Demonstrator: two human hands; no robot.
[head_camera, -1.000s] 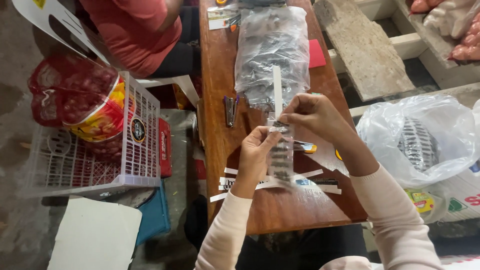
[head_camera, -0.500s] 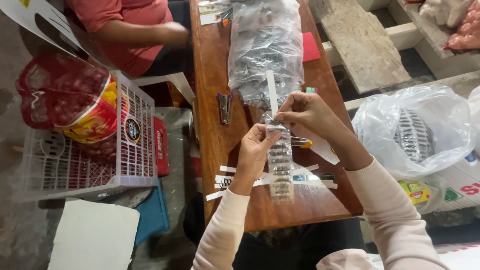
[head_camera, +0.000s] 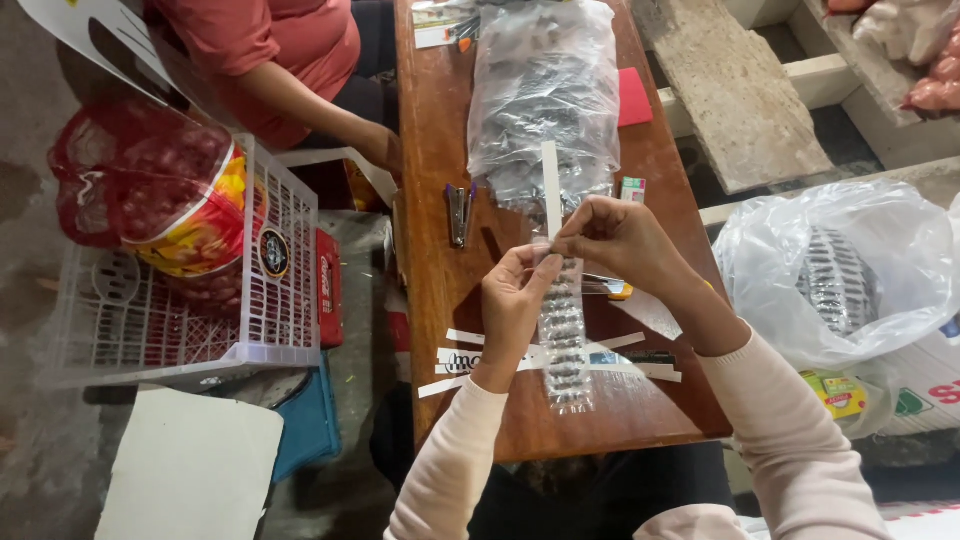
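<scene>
Both hands pinch the top of a clear packet strip over the wooden table.

The left hand (head_camera: 515, 300) and right hand (head_camera: 620, 240) are closed narrow on the upper end of the packet strip (head_camera: 565, 345), beside an upright white paper strip (head_camera: 550, 185). The packet strip hangs limp toward the table (head_camera: 440, 150); it looks light, soft and slippery, best pinched at its flat top edge. A stapler (head_camera: 459, 212) lies at left.

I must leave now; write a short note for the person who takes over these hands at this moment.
Left hand and right hand both pinch the top of a clear strip of small packets, with a white paper strip standing up from it.
The stapler lies untouched on the wooden table; more paper strips lie near the front edge.
Big bag of packets lies behind.
</scene>
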